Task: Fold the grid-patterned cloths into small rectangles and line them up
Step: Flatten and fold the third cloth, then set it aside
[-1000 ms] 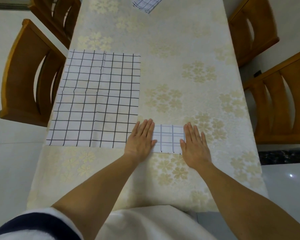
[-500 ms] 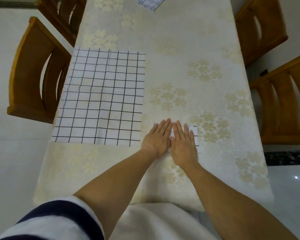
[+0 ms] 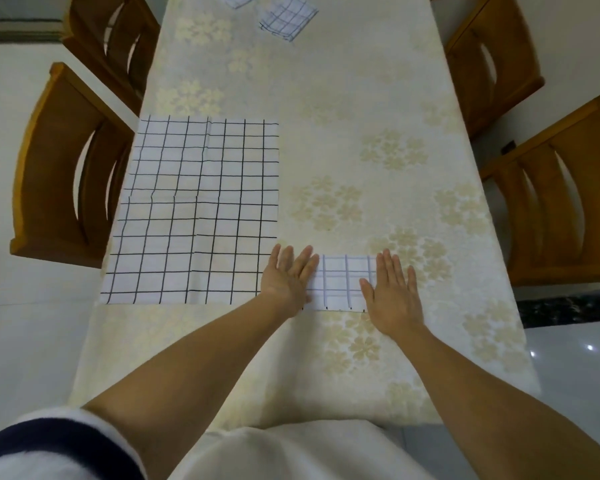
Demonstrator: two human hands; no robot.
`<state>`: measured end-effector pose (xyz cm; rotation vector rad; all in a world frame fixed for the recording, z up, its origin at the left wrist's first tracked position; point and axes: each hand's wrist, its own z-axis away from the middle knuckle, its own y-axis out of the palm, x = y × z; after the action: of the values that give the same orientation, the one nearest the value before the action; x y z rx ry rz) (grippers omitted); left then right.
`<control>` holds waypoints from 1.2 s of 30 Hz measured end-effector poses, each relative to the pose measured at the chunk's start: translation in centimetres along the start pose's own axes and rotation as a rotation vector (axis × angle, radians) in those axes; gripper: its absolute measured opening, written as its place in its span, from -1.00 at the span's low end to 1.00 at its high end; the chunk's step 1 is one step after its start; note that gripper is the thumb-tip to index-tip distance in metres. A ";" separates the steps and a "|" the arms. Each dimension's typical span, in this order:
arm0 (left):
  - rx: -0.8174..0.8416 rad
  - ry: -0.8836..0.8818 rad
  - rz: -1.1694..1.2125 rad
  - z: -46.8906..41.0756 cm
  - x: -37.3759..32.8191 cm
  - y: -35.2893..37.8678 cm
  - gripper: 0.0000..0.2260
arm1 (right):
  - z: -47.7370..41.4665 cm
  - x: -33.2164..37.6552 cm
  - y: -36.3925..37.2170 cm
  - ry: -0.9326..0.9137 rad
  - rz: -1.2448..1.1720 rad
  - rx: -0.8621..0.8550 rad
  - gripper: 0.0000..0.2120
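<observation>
the step in hand looks like the last pressing of a fold: a small folded grid cloth (image 3: pixel 342 284) lies flat near the front edge of the table (image 3: pixel 378 98), and both hands rest palm down at its two short ends, as if flattening the creases. the left hand (image 3: pixel 286 280) lies on the cloth's left end, fingers straight and close together, pointing away from the body and leaning a little to the right; its outer edge touches or overlaps the near right corner of the large unfolded grid cloth (image 3: pixel 194 213), which is spread flat on the left half of the table. the right hand (image 3: pixel 392 292) covers the small cloth's right end, fingers spread slightly, the thumb lying over the grid. neither hand grips anything; both are open and flat, pressing rather than pinching. both forearms reach forward from the bottom of the view, bare, with a white and dark sleeve (image 3: pixel 59 441) pushed up on the left. at the far end lies one folded grid cloth (image 3: pixel 288 17), with part of another at the top edge, tilted and overlapping rather than in a neat row. my judgement is that the next move calls for lifting the palms without dragging the layers, then carrying this rectangle to join the others, and turning to the big cloth on the left.
</observation>
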<state>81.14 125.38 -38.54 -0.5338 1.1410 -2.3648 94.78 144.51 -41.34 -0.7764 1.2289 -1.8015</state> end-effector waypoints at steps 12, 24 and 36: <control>-0.241 0.073 0.245 -4.0 0.4 -3.6 -0.54 | -5.5 2.0 -5.3 -0.118 -0.012 0.058 -0.59; -0.506 0.027 1.297 4.2 2.8 -2.3 -0.92 | 5.7 0.5 -6.7 0.136 -0.999 -0.112 -0.76; -0.567 0.005 1.746 15.3 1.4 -2.6 -0.71 | 11.8 6.6 -12.6 0.073 -1.432 -0.368 -0.91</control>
<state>87.43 116.48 -27.35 0.3097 1.3376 -0.5428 97.91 136.09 -25.18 -2.1881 1.0847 -2.6695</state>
